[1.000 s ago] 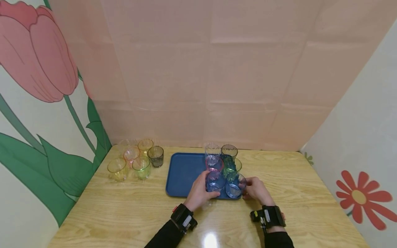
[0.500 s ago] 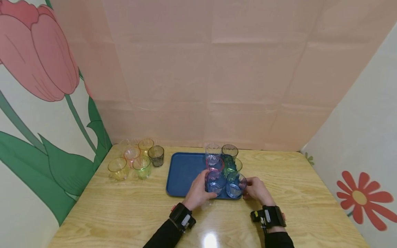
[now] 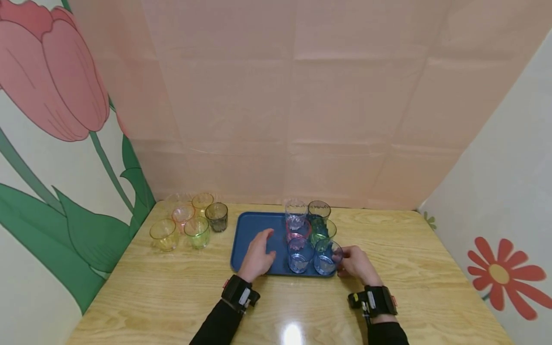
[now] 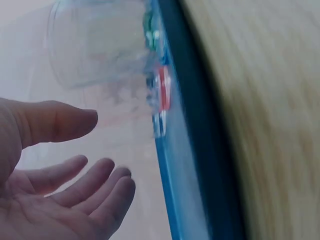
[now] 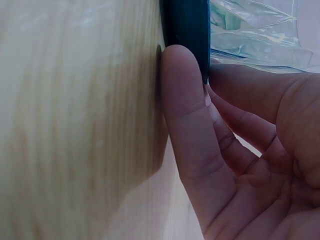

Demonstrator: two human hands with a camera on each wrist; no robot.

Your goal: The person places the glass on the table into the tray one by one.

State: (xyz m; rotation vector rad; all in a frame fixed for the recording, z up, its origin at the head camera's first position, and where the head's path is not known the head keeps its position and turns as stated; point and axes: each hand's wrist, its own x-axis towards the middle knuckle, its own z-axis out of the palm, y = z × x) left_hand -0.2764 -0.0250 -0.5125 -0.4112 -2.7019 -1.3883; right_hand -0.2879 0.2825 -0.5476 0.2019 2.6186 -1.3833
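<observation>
A blue tray (image 3: 252, 239) lies on the table with several tinted glasses standing upright on its right half. At the front are a purple-blue glass (image 3: 300, 256) and a blue glass (image 3: 327, 258). My left hand (image 3: 257, 256) hovers over the tray's front left part, apart from the glasses; in the left wrist view its thumb and fingers are spread around nothing. At the front right corner, my right hand (image 3: 355, 263) pinches the tray's edge beside the blue glass. The right wrist view shows one of its fingers (image 5: 182, 85) against the tray rim, low by the table.
Left of the tray stands a group of cups, among them a yellow cup (image 3: 164, 235), a green cup (image 3: 197, 233) and a dark grey glass (image 3: 217, 218). A pinkish sheet (image 3: 276, 120) hangs behind the wooden table (image 3: 414, 268).
My left hand has let go of the purple-blue glass and moved left. That glass now stands by itself on the tray. My right hand has stayed in place.
</observation>
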